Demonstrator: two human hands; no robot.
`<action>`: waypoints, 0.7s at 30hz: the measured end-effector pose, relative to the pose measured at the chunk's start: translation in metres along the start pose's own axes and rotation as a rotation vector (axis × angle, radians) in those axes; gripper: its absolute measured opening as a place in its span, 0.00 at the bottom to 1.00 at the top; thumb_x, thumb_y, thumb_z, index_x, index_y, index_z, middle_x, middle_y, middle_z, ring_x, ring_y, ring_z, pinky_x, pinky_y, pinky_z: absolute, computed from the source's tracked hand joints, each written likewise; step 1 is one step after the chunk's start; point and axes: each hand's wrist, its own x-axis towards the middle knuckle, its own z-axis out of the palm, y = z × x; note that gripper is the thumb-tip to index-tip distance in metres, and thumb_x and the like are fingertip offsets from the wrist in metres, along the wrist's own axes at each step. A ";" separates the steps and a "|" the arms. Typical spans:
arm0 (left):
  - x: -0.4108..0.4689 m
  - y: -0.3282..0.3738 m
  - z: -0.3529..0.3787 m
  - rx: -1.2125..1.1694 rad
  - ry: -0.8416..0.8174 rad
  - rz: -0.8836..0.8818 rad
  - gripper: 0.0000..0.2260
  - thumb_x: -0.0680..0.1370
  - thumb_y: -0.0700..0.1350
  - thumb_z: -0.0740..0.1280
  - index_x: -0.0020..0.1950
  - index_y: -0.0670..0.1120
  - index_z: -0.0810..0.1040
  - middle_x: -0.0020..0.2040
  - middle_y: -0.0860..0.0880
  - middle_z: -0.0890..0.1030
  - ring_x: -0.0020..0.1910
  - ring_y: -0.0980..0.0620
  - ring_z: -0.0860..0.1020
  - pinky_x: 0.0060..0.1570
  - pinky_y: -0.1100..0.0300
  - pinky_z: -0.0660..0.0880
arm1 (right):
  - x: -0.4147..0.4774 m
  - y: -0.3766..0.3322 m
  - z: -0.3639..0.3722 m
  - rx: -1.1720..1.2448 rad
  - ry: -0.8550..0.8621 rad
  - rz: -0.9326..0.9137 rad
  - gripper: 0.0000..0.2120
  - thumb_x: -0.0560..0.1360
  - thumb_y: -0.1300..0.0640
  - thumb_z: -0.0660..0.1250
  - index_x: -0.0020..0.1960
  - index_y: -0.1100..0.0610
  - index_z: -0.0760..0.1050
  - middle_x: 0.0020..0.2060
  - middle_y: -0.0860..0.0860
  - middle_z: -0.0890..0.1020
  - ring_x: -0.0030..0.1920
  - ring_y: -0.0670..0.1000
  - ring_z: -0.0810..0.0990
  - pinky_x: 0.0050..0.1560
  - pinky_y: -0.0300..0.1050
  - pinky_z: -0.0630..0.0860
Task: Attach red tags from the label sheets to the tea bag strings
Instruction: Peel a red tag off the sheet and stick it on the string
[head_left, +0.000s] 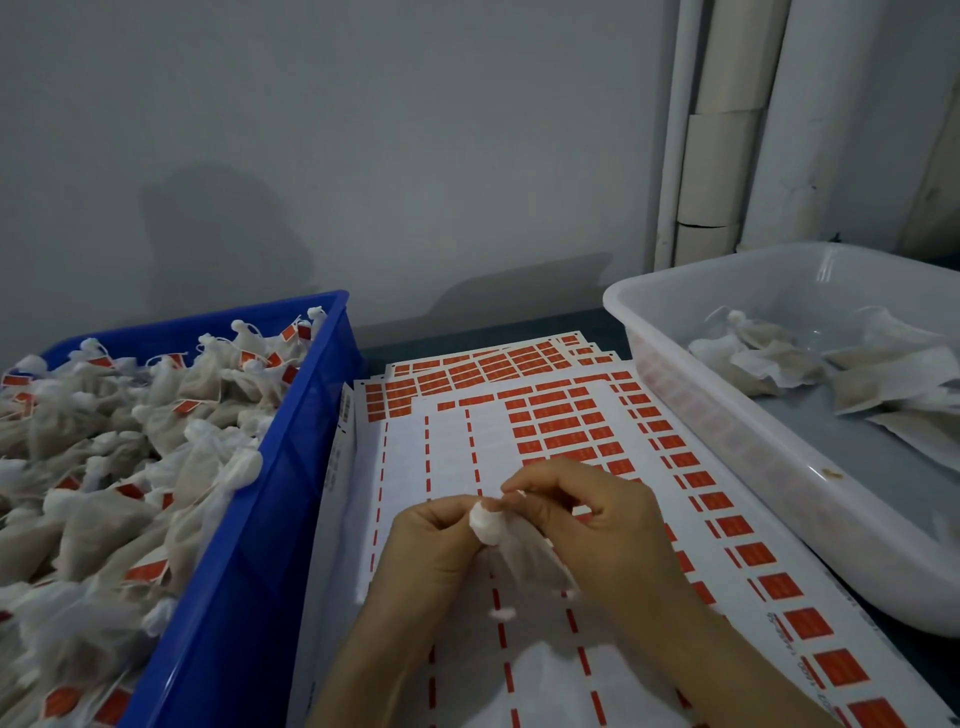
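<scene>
A pale tea bag (524, 558) hangs between my hands above the label sheets. My left hand (431, 540) pinches its bunched white top. My right hand (587, 525) pinches the same top from the right side, fingers curled. No string or tag shows clearly between the fingers. The top label sheet (452, 447) is white with dashed red strips where tags are gone, and rows of red tags (566, 421) remain on its upper right part.
A blue crate (291, 467) at the left is heaped with tagged tea bags. A clear plastic tub (727, 415) at the right holds a few untagged bags. More label sheets (493, 364) are fanned out behind. A grey wall stands close behind.
</scene>
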 end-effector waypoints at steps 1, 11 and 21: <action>0.000 0.000 -0.001 0.004 0.009 -0.007 0.14 0.74 0.43 0.68 0.29 0.53 0.83 0.32 0.54 0.83 0.37 0.51 0.80 0.39 0.64 0.74 | 0.000 0.000 0.000 -0.011 0.012 -0.007 0.05 0.67 0.48 0.66 0.43 0.41 0.74 0.33 0.24 0.73 0.46 0.27 0.74 0.44 0.17 0.65; -0.002 0.007 -0.005 0.055 -0.133 -0.050 0.04 0.65 0.54 0.69 0.33 0.60 0.84 0.38 0.57 0.84 0.41 0.59 0.81 0.41 0.67 0.72 | -0.001 0.004 -0.001 -0.023 -0.021 0.143 0.12 0.70 0.51 0.69 0.37 0.35 0.70 0.36 0.19 0.71 0.46 0.23 0.70 0.39 0.15 0.63; -0.001 -0.004 0.000 0.053 -0.133 -0.085 0.13 0.78 0.47 0.64 0.36 0.57 0.82 0.37 0.57 0.83 0.42 0.53 0.81 0.39 0.66 0.76 | 0.002 0.002 -0.005 0.178 -0.034 0.305 0.10 0.66 0.40 0.58 0.41 0.42 0.75 0.34 0.31 0.79 0.43 0.35 0.79 0.37 0.24 0.73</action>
